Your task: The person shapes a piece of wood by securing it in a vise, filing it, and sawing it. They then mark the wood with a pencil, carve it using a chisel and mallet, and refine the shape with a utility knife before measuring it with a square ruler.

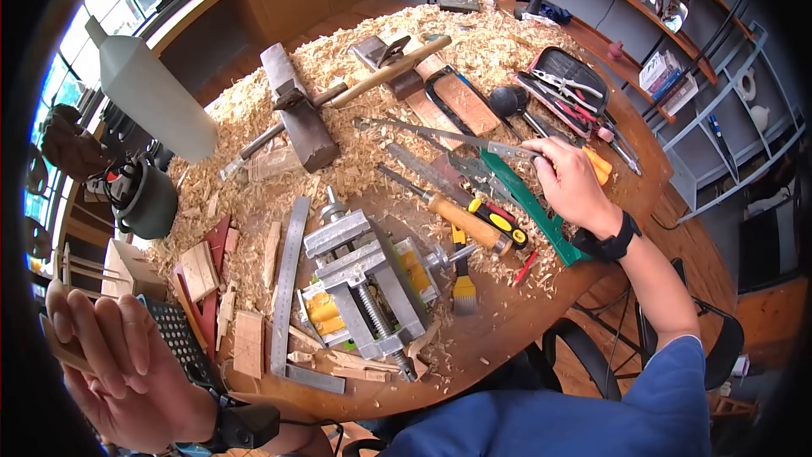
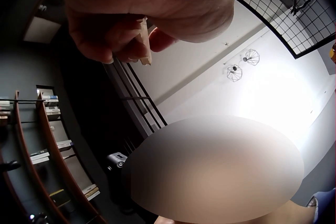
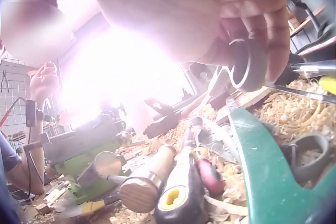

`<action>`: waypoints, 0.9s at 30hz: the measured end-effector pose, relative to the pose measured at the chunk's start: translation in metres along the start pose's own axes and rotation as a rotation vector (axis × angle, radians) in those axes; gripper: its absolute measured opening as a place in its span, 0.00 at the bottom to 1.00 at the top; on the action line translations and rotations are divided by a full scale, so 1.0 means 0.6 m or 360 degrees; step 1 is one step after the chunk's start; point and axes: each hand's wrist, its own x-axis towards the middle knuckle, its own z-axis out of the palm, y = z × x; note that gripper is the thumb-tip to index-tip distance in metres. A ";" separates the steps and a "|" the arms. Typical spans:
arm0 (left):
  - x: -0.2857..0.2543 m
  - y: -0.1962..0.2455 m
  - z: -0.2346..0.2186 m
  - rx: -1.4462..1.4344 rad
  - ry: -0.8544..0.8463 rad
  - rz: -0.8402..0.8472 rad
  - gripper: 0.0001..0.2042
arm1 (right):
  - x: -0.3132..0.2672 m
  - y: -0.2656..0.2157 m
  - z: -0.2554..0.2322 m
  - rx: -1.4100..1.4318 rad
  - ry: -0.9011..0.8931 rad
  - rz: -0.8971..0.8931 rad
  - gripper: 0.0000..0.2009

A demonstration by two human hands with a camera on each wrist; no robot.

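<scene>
Raised at the lower left, my left hand (image 1: pixel 127 364) holds a small piece of pale wood (image 1: pixel 68 345) between thumb and fingers. In the left wrist view the jagged end of this wood piece (image 2: pixel 144 43) sticks out below the curled fingers. Across the bench, my right hand (image 1: pixel 571 186) grips the near end of a long, narrow grey metal tool (image 1: pixel 461 137) lying over the shavings. The right wrist view shows a grey loop (image 3: pixel 247 64) at the fingers; the tool's exact kind I cannot tell. Just under that hand lies a green frame-like piece (image 1: pixel 524 203).
A metal vise (image 1: pixel 364 279) stands mid-bench, with a steel square (image 1: pixel 289 288) beside it. Around it are a wooden-handled tool (image 1: pixel 469 220), a mallet (image 1: pixel 296 110), an open tool case (image 1: pixel 562 89), wood offcuts (image 1: pixel 200 271) and a white bottle (image 1: pixel 156 93). Shavings (image 1: pixel 245 110) cover the back.
</scene>
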 end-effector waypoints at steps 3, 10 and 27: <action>-0.006 -0.001 -0.007 0.0074 0.0027 0.0054 0.15 | -0.007 -0.021 0.003 -0.0156 0.0108 -0.0148 0.10; 0.002 -0.012 0.010 0.0103 0.0117 0.0077 0.13 | -0.029 -0.072 0.025 -0.0004 -0.0657 0.0005 0.11; 0.011 -0.023 0.011 0.0322 0.0207 0.0138 0.13 | -0.024 -0.031 0.020 0.0076 -0.0706 0.0105 0.16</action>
